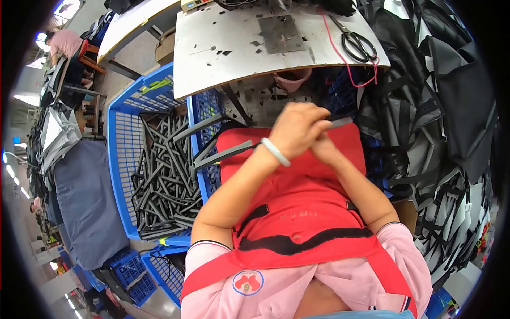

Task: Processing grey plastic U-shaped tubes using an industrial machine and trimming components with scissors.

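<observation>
Over the red apron on my lap, my two hands meet. My left hand (298, 126), with a pale bracelet (275, 152) on its wrist, has its fingers curled. From beside those fingers the end of a grey strip (341, 122) sticks out to the right. My right hand (323, 149) is closed just below, its fingertips partly hidden behind the left. Another grey strip (226, 154) with a black end lies across the apron's left edge, reaching toward my left wrist. Whether the two strips join behind my hands is hidden.
A blue crate (121, 175) full of grey-black strips (164, 175) stands at my left. Ahead, a white table (223, 48) bears black scraps, a metal plate (281, 34), black scissors (353, 45) and a pink cord (340, 56). A pink bucket (293, 80) sits underneath. Black material (457, 101) is heaped at right.
</observation>
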`<control>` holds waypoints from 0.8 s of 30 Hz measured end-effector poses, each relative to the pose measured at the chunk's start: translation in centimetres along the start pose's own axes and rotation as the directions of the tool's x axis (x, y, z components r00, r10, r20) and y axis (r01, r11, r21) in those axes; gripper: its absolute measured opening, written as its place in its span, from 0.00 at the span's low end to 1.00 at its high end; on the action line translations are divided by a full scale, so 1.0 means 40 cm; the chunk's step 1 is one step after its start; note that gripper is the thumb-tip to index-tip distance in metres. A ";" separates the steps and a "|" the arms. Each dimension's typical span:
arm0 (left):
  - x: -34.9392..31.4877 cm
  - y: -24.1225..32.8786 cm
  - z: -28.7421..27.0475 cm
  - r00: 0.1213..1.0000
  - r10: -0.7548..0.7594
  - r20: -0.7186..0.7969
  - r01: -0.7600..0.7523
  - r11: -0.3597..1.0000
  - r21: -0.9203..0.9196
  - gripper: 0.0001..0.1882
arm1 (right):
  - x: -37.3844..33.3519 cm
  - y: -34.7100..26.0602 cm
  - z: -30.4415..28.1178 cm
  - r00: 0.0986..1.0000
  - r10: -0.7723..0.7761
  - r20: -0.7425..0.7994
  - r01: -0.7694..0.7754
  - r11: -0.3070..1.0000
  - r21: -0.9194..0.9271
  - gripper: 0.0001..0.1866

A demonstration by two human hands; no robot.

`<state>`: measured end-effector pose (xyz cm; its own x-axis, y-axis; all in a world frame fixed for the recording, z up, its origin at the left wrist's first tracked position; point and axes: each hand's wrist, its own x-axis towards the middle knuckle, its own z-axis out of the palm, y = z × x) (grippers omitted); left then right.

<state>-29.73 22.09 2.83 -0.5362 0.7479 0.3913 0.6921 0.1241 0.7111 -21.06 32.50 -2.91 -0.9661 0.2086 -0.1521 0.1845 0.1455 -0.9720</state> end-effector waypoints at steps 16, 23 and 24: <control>-0.270 -0.075 -0.146 0.897 -0.368 0.246 0.359 0.930 0.084 0.17 | 0.000 -0.031 -0.140 0.954 0.226 0.197 -0.296 0.809 0.508 0.16; -0.289 -0.067 -0.153 0.693 -0.603 0.395 0.720 0.603 -0.343 0.09 | -0.105 -0.113 -0.134 0.855 0.126 0.502 -0.109 0.992 -0.063 0.18; -0.272 -0.045 -0.160 0.729 -0.550 0.409 0.683 0.626 -0.376 0.09 | -0.103 -0.137 -0.124 0.859 0.151 0.489 -0.126 0.988 -0.084 0.18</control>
<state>-28.23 9.55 1.02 -0.5737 0.7431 -0.3446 -0.1152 0.3433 0.9321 -17.18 35.64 3.93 -0.8906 -0.2713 -0.3649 0.3191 0.1989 -0.9266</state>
